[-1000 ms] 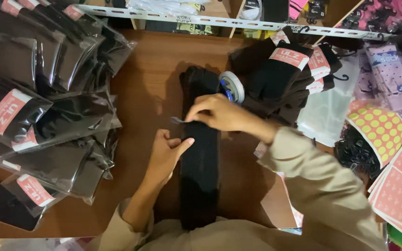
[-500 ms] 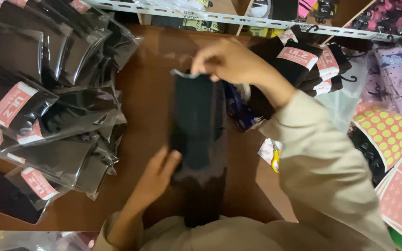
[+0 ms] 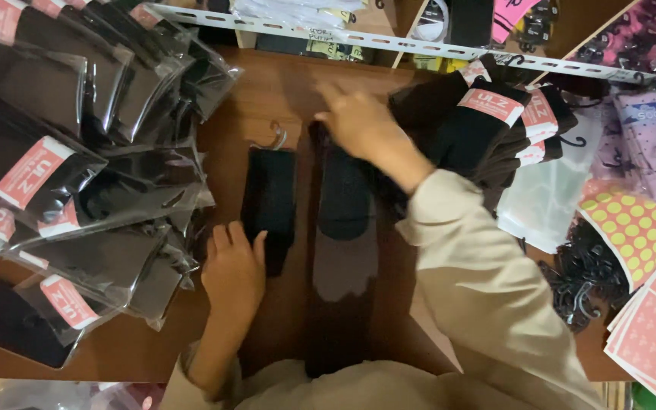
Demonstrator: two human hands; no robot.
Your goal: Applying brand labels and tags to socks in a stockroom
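**Socks Half Sorted on the Table**

While many bagged socks (image 3: 47, 159) sit piled at the left, looks only partly done: one black sock pair (image 3: 269, 199) lies flat and unbagged on the table (image 3: 282, 91), a longer dark strip (image 3: 343, 250) beside it. Left hand (image 3: 233, 269) open, fingers resting flat on that pair's lower end. Right hand (image 3: 358, 125) open, blurred, reaching toward the labelled black socks (image 3: 487, 129); holds nothing.

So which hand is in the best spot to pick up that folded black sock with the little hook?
Probably the left hand: it already rests on the lower end of the folded black sock. The right hand is off to the side, above the other dark sock.
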